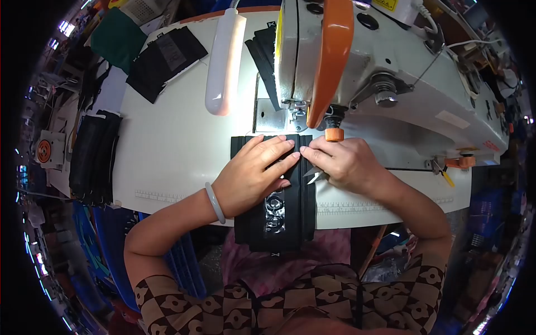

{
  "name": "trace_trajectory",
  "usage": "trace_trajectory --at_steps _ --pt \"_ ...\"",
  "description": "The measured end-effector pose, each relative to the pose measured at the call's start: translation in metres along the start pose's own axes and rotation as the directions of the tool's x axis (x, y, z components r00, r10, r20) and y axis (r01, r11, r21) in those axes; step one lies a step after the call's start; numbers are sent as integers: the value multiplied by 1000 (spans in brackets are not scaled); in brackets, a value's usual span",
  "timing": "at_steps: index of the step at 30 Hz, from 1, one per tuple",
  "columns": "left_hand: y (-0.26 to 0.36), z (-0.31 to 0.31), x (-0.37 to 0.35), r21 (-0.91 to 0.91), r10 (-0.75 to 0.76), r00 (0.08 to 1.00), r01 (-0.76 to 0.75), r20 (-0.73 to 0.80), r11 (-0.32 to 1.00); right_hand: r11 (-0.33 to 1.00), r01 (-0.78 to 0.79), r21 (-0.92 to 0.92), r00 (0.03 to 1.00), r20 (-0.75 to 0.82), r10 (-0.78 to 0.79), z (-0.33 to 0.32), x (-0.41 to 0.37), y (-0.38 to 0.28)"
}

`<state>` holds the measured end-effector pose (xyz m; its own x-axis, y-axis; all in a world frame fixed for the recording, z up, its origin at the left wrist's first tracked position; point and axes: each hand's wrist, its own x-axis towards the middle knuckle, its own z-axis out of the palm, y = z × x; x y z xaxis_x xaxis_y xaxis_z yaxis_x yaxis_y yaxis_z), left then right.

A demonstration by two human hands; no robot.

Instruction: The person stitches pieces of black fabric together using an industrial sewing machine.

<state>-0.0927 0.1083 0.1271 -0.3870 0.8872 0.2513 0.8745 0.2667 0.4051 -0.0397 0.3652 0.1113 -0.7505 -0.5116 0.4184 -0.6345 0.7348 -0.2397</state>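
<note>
A black fabric panel [251, 223] with a shiny printed strip lies before the sewing machine's needle area and hangs over the table's front edge. My left hand [254, 173] rests flat on its upper part, fingers stretched out and slightly apart. At the panel's right edge, the thumb and forefinger of my right hand [349, 164] press on a folded seam. Pointed metal blades, which look like thread snips [314, 176], stick out from under that curled hand; their handle is hidden. The presser foot [297, 118] stands just beyond the fabric.
The sewing machine [407, 106] fills the right side, with an orange guard [332, 56]. A white lamp [225, 67] hangs over the table. Black panels [167, 61] lie at the back left, and a dark stack [95, 159] sits at the left edge. Printed rulers [385, 207] run along the front.
</note>
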Motion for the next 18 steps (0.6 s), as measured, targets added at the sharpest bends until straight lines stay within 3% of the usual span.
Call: trace_trajectory --at_steps 4,12,15,18 --pt "-11 -1 7 31 -6 1000 6 5 999 995 61 -79 998 31 -59 -10 14 5" --pt "-20 -5 11 48 -28 1000 29 -6 998 997 -44 -70 997 58 48 0 16 11" --pt "-24 -4 11 40 -24 1000 24 -11 999 986 -163 -32 982 89 166 4 15 12" --pt "-27 -2 12 36 -14 999 15 -33 999 986 -151 -65 983 96 157 8 12 16"
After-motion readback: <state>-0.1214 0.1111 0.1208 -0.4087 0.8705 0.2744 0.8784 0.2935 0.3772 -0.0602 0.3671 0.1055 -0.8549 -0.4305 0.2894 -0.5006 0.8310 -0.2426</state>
